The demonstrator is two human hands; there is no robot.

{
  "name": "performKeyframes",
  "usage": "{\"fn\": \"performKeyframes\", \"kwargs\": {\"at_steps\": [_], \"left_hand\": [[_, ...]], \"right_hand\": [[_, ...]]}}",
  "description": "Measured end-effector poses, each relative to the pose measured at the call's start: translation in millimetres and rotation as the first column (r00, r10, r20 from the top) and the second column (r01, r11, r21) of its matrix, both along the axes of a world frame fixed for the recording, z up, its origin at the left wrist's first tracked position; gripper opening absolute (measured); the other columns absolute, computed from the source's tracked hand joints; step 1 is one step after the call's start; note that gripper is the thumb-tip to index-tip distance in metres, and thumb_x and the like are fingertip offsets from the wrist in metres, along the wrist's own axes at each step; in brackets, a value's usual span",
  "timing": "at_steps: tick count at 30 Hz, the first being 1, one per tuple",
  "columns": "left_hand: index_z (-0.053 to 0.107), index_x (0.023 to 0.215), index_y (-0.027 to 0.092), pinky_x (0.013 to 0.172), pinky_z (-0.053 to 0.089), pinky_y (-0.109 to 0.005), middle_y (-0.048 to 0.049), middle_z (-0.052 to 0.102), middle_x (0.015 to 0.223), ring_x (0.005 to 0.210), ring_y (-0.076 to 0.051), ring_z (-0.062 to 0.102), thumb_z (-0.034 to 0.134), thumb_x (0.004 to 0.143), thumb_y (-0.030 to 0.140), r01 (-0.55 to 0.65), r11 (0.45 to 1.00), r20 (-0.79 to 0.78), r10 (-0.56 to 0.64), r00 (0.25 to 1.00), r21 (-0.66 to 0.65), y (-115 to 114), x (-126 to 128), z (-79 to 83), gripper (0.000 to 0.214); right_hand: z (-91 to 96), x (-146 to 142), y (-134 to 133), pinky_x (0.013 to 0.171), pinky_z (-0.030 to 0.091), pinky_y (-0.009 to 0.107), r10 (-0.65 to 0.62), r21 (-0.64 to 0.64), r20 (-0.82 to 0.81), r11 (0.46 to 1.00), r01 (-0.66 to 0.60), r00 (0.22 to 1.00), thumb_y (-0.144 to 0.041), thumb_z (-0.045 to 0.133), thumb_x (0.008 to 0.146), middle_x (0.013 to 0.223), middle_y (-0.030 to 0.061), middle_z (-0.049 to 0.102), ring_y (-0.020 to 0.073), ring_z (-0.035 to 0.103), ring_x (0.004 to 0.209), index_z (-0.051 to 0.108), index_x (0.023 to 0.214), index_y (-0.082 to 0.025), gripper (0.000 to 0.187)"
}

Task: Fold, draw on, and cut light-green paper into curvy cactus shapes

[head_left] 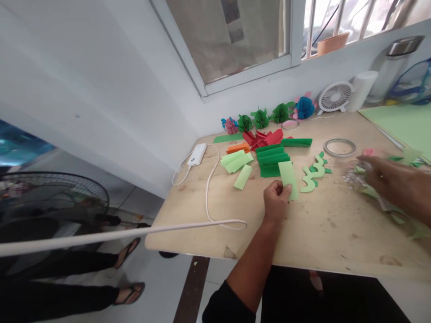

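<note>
My left hand [276,197] pinches a light green folded paper strip [287,176] between thumb and fingers, just above the table. Over the scraps on the right, my right hand [387,179] is smeared by motion, and whether its fingers hold anything does not show. Paper scraps [372,192] lie beneath it. Between the hands are wavy light green cut-outs [313,172] with darker green pieces. Left of the held strip sit dark green folded papers [272,161], a single light green strip [243,177] and a stack of light green strips [236,160].
Red folded papers [262,139] and an orange one [238,148] lie farther back. Paper honeycomb figures [261,118] line the wall beside a small fan [336,97]. A tape roll [339,147] lies at right. A power bank [197,154] trails a white cable. Another person's feet [129,294] show at lower left.
</note>
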State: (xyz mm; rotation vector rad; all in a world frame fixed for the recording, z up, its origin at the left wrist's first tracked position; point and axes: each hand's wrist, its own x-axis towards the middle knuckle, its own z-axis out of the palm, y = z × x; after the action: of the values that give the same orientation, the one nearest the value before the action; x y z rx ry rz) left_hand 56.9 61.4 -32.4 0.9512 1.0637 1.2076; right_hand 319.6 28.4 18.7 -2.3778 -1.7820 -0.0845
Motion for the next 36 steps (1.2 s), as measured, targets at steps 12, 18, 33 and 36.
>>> {"fn": "performKeyframes", "kwargs": {"at_steps": [12, 18, 33, 36], "left_hand": [[0.058, 0.069, 0.017, 0.053, 0.039, -0.02, 0.004, 0.055, 0.059, 0.052, -0.008, 0.046, 0.076, 0.071, 0.038, 0.015, 1.0, -0.024, -0.015, 1.0, 0.023, -2.0, 0.4, 1.5, 0.028], [0.06, 0.074, 0.016, 0.055, 0.041, -0.019, 0.0024, 0.06, 0.064, 0.055, -0.008, 0.049, 0.071, 0.074, 0.03, 0.051, 0.998, -0.077, -0.048, 0.996, 0.028, -3.8, 1.8, -0.4, 0.018], [0.044, 0.151, 0.017, 0.053, 0.038, -0.025, 0.0073, 0.051, 0.052, 0.049, -0.014, 0.046, 0.06, 0.08, 0.021, 0.205, 0.976, -0.61, -0.204, 0.766, -0.069, -75.0, -13.8, 27.7, 0.072], [0.049, 0.148, 0.018, 0.057, 0.043, -0.029, 0.0051, 0.053, 0.053, 0.05, -0.018, 0.05, 0.058, 0.084, 0.027, 0.273, 0.96, -0.758, -0.227, 0.611, -0.068, -84.8, -14.4, 32.7, 0.066]], "right_hand": [[8.2, -36.7, -24.1, 0.065, 0.054, 0.042, 0.301, 0.341, -0.937, 0.899, 0.275, 0.177, -0.059, 0.083, 0.05, 0.079, 0.0022, 0.067, 0.0217, 0.065, 0.071, 0.062, 0.089, -0.03, 0.053], [4.1, -67.0, -34.3, 0.061, 0.053, 0.033, 0.311, 0.372, -0.922, 0.875, 0.308, 0.231, -0.053, 0.082, 0.063, 0.079, 0.0017, 0.07, 0.0172, 0.063, 0.071, 0.064, 0.088, -0.025, 0.041], [-20.2, -80.5, -47.0, 0.071, 0.059, 0.031, 0.551, 0.429, -0.447, 0.823, -0.371, 0.705, -0.049, 0.049, 0.096, 0.096, 0.0041, 0.081, 0.0223, 0.077, 0.088, 0.072, 0.099, -0.028, 0.031], [-28.7, -86.9, -55.3, 0.073, 0.06, 0.032, 0.705, 0.517, -0.268, 0.68, -0.52, 0.656, -0.039, 0.046, 0.098, 0.1, 0.0046, 0.081, 0.0218, 0.077, 0.087, 0.072, 0.101, -0.028, 0.028]]}}
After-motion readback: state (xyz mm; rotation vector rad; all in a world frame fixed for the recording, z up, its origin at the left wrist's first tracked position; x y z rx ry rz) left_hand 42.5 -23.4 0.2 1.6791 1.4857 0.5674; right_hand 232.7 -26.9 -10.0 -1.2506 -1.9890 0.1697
